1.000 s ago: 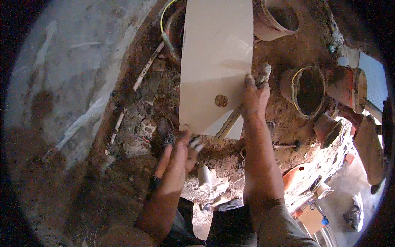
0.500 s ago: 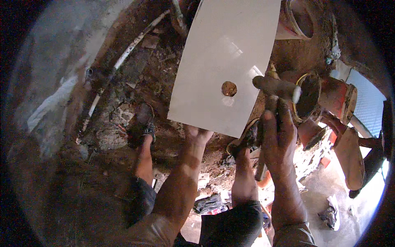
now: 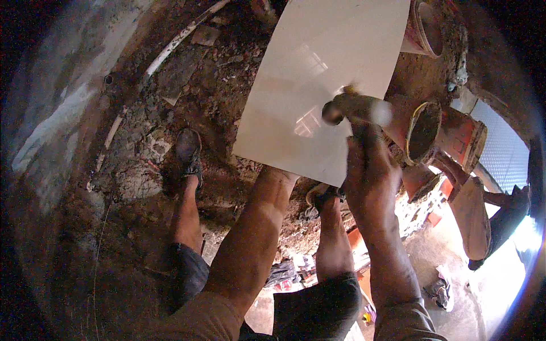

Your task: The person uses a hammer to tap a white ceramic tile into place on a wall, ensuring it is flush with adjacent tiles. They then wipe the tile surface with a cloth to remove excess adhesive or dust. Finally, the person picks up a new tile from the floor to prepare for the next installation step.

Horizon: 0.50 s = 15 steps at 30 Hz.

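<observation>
A large white glossy tile (image 3: pixel 318 74) is raised off the rubble ground and tilted. My left forearm runs up to its near edge, where my left hand (image 3: pixel 280 174) goes under the tile with its fingers hidden. My right hand (image 3: pixel 368 170) is closed around a mud-caked tool (image 3: pixel 347 109) with a rounded dark end. The tool sits over the tile's lower right part and is blurred by motion.
Dirty orange buckets (image 3: pixel 425 132) (image 3: pixel 467 139) lie to the right of the tile, and another (image 3: pixel 424 28) is at the top. My sandalled feet (image 3: pixel 187 152) (image 3: pixel 323 196) stand on broken earth and rubble. A pale pipe (image 3: pixel 182 37) crosses the upper left. A sack (image 3: pixel 473 219) is at the right.
The tile has come up off the ground and nearer, tilting right. My left hand went beneath its near edge. My right hand brought the tool up over the tile's face.
</observation>
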Available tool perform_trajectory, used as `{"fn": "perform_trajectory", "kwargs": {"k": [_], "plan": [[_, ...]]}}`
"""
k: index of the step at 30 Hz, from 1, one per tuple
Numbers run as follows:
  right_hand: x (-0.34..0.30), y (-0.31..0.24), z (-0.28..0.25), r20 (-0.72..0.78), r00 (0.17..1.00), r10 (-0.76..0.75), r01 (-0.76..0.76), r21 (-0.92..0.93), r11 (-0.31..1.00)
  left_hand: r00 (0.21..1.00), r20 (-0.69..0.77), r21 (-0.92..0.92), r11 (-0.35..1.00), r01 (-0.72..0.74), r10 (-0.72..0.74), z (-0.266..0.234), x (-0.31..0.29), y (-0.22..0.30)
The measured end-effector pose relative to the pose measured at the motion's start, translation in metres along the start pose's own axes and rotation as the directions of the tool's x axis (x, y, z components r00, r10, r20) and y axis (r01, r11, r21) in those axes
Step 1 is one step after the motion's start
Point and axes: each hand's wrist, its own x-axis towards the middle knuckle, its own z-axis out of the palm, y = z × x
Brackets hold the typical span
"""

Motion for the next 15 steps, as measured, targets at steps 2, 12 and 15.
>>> {"fn": "perform_trajectory", "kwargs": {"k": [2,12,15], "plan": [[0.001,0.007,0.003,0.079,0.996,0.045,-0.043,-0.026,0.999,1.0,-0.006,0.008,1.0,0.013,-0.013,-0.002,0.003,-0.003],[0.002,0.003,0.012,0.033,0.999,-0.031,0.032,-0.045,0.998,1.0,-0.021,0.031,0.999,0.01,-0.009,-0.008,0.0,0.005],[-0.008,-0.005,0.003,-0.198,0.965,-0.17,0.156,-0.082,0.984,0.999,-0.015,0.03,0.999,0.029,-0.029,-0.007,0.0,0.002]]}}
